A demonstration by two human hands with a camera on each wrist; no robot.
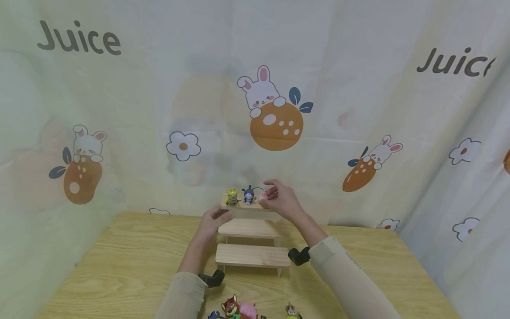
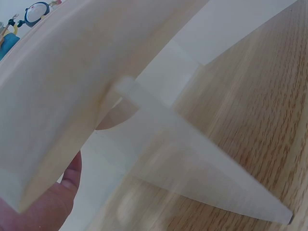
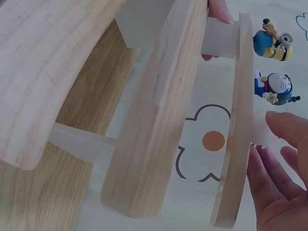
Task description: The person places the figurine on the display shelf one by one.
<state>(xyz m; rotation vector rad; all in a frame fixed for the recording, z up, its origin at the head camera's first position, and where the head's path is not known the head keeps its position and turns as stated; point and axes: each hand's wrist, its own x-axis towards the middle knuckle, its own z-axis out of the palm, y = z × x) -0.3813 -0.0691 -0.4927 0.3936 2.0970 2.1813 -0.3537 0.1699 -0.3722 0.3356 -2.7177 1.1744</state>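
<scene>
A three-step wooden display stand (image 1: 253, 254) rises toward the curtain, with small figurines along its top step. My left hand (image 1: 211, 225) grips the left end of that top step by its support; in the left wrist view part of the hand is hidden by the wood. On the top step's right end, my right hand (image 1: 284, 201) pinches a small white figurine (image 1: 262, 197) between thumb and fingers. Beside it stand a dark-blue-haired figurine (image 1: 249, 195) and, farther left, a yellow Minion figurine (image 1: 232, 196). Fingers mostly cover the white figurine in the right wrist view.
Several more figurines lie at the table's near edge, among them a red fox (image 1: 231, 306), a pink one (image 1: 249, 310) and a yellow one (image 1: 292, 311). A printed curtain (image 1: 215, 102) hangs right behind the stand. The wooden table (image 1: 131, 261) spreads to both sides.
</scene>
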